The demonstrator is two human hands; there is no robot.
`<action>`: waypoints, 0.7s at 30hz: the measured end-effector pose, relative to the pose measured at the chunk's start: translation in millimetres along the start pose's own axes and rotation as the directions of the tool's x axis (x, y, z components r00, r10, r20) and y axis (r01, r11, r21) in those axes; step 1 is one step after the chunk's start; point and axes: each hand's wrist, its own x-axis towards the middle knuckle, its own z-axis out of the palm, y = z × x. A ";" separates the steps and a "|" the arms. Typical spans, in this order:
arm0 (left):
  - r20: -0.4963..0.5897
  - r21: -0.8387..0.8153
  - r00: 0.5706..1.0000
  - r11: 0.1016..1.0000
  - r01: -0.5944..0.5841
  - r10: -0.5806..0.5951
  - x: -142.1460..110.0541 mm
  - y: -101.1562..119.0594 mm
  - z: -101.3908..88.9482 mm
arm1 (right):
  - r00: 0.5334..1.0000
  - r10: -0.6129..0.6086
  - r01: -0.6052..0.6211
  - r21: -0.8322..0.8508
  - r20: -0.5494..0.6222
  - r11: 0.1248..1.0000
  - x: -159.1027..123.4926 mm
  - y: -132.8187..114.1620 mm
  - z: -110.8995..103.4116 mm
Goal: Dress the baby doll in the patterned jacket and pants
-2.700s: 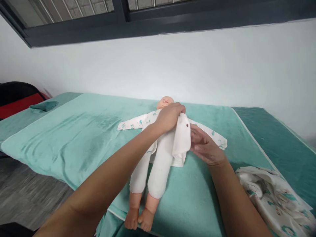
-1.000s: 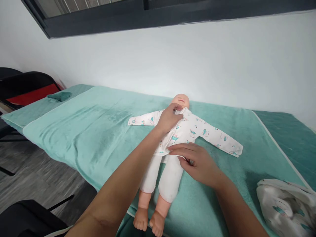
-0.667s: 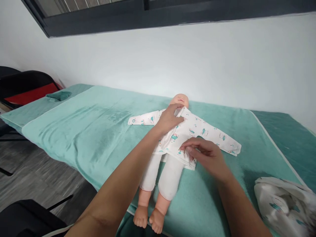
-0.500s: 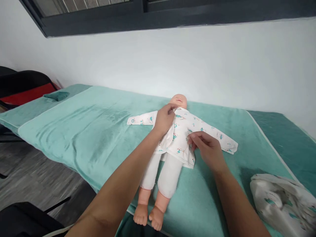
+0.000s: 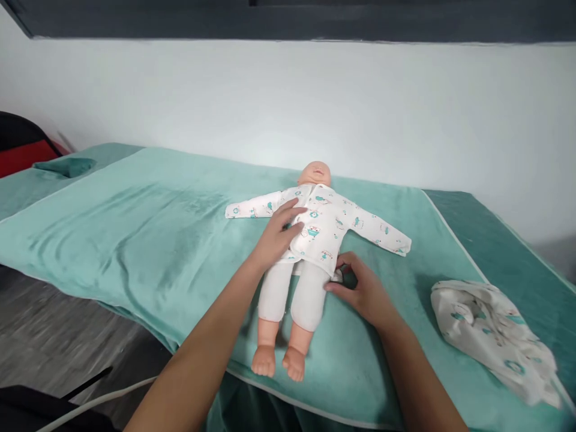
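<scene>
Doll [image 5: 308, 294] face-up on green sheet [image 5: 171, 234], feet bare; white printed shirt [image 5: 324, 231] around torso, sleeves spread wide.

Left hand [image 5: 275, 239] hides part of the jacket [image 5: 326, 225] front. I can't tell whether right hand [image 5: 361, 288] pinches the hem. Doll [image 5: 316, 173]: arms lost to me under sleeves [image 5: 382, 233]. Finer prints [image 5: 314, 231] too small. Edges crop dark frame [image 5: 288, 23], red-black seat [image 5: 22, 155], pale cable [image 5: 101, 398].
</scene>
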 end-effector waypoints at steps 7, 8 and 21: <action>-0.202 -0.279 0.973 0.959 0.052 -0.111 -29.8 -26.4 -4.6 | 0.980 -0.033 0.002 -0.157 -0.194 0.988 -12.5 -5.6 4.7; -0.227 -0.305 0.965 0.951 0.055 -0.128 -30.3 -28.5 -4.6 | 0.977 -0.035 0.001 -0.162 -0.209 0.987 -12.5 -5.8 4.1; -0.330 -0.711 0.885 0.704 -0.005 -0.327 -17.5 -39.7 -8.3 | 0.926 0.022 -0.071 -0.118 -0.376 0.990 -21.0 2.7 4.0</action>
